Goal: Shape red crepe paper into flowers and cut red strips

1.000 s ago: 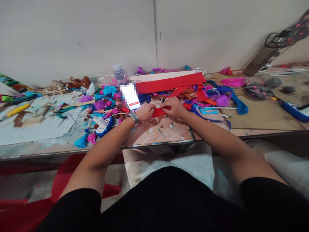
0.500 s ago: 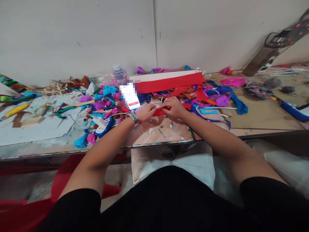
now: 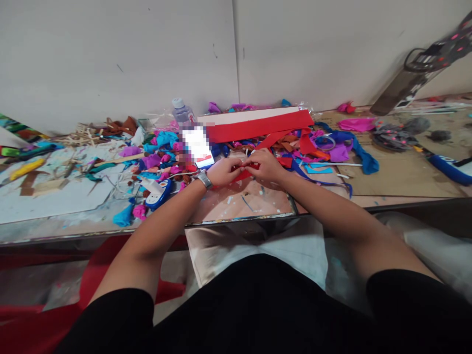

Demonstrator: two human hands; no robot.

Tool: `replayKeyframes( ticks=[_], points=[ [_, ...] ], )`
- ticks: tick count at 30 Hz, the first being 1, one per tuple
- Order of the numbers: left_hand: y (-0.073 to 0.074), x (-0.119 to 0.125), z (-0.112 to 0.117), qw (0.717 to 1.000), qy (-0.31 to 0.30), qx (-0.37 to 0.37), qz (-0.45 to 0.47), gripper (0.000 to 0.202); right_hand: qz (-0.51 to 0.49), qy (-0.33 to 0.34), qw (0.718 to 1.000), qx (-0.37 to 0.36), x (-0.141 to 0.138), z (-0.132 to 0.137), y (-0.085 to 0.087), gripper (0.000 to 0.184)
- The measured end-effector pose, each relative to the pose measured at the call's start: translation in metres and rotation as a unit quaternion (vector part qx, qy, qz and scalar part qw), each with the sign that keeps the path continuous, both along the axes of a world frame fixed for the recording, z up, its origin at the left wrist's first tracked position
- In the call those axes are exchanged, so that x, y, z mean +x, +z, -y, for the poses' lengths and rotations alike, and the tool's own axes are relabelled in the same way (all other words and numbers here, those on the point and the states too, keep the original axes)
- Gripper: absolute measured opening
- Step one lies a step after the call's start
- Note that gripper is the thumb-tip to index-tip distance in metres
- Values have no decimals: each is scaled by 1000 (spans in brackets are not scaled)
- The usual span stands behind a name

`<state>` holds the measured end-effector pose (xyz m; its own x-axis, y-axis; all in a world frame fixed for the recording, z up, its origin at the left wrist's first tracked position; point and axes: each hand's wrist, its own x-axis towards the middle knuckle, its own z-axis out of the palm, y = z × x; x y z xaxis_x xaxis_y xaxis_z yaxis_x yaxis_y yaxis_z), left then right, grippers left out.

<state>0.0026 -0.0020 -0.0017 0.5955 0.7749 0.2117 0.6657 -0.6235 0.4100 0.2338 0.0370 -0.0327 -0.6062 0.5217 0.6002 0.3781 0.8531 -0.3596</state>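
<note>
My left hand (image 3: 224, 171), with a metal watch (image 3: 204, 179) on the wrist, pinches a small red crepe paper strip (image 3: 245, 174) above the table. From the other side my right hand (image 3: 266, 166) is closed on the same strip, thumb and fingertips together. The fingertips of both hands nearly meet, and they hide part of the strip. Just behind the hands lies a long red crepe paper band (image 3: 258, 129) with a pale band along its back edge. A lit phone (image 3: 199, 146) leans to the left of my left hand.
A clear bottle (image 3: 183, 113) stands behind the phone. Blue, pink and purple crepe scraps (image 3: 162, 140) are heaped around. A blue power strip (image 3: 159, 194) sits near the table edge. At right are a tape roll (image 3: 325, 143), cardboard (image 3: 398, 177) and a dark cylinder (image 3: 396, 91).
Both hands have drawn slightly closer together on the red strip, and my left hand has shifted a little to the right. The things on the table stay where they were.
</note>
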Motion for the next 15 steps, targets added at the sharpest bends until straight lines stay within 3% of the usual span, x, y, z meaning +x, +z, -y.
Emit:
replayKeyframes(
  ticks=[7, 15],
  points=[
    [1, 0, 0, 999, 5, -27, 19, 37, 4, -3, 1000, -9, 1, -1, 2, 16],
    [6, 1, -1, 994, 2, -81, 73, 51, 12, -1, 1000, -6, 1, 2, 6, 16]
  ],
)
